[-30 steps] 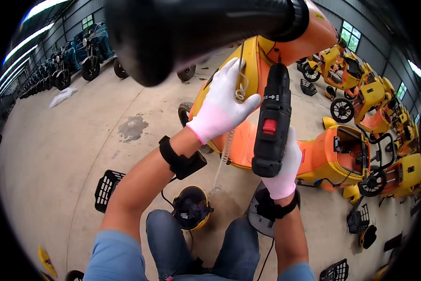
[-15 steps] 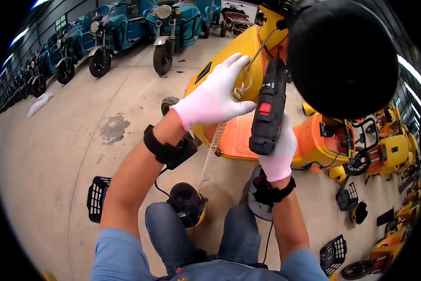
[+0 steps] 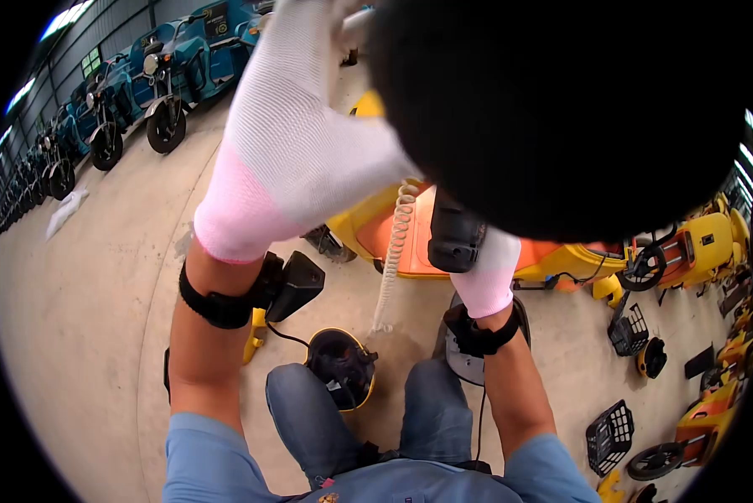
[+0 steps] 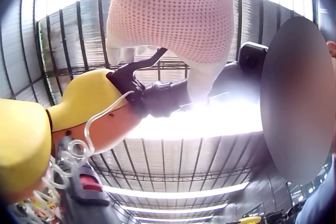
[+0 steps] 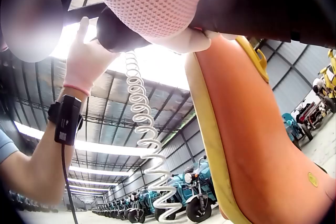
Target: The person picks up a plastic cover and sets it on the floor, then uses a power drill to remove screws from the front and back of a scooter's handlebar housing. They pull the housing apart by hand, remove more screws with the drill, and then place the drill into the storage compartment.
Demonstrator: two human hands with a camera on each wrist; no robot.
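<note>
My right hand (image 3: 498, 260), in a white glove with a pink cuff, grips a black cordless drill (image 3: 456, 239); a large dark shape hides the drill's upper part in the head view. The drill's red switch (image 4: 92, 183) shows in the left wrist view. My left hand (image 3: 284, 142), gloved alike, is raised with its thumb spread; its fingertips blur at the top. In the left wrist view its thumb overlaps the black handlebar grip (image 4: 163, 99) beside a brake lever (image 4: 142, 66). A coiled cord (image 3: 395, 243) hangs between the hands, in front of the yellow and orange scooter (image 3: 418, 245).
A yellow-rimmed helmet (image 3: 368, 390) lies upturned by the knees, with a grey rounded object (image 3: 464, 365) to its right. Black baskets (image 3: 609, 436) and scooter parts lie on the floor. Teal three-wheelers (image 3: 165, 92) line the left; yellow scooters (image 3: 705, 239) stand on the right.
My left hand has moved up and closer to the head camera, away from the scooter's yellow front. The right hand still holds the drill. The dark shape covers more of the view.
</note>
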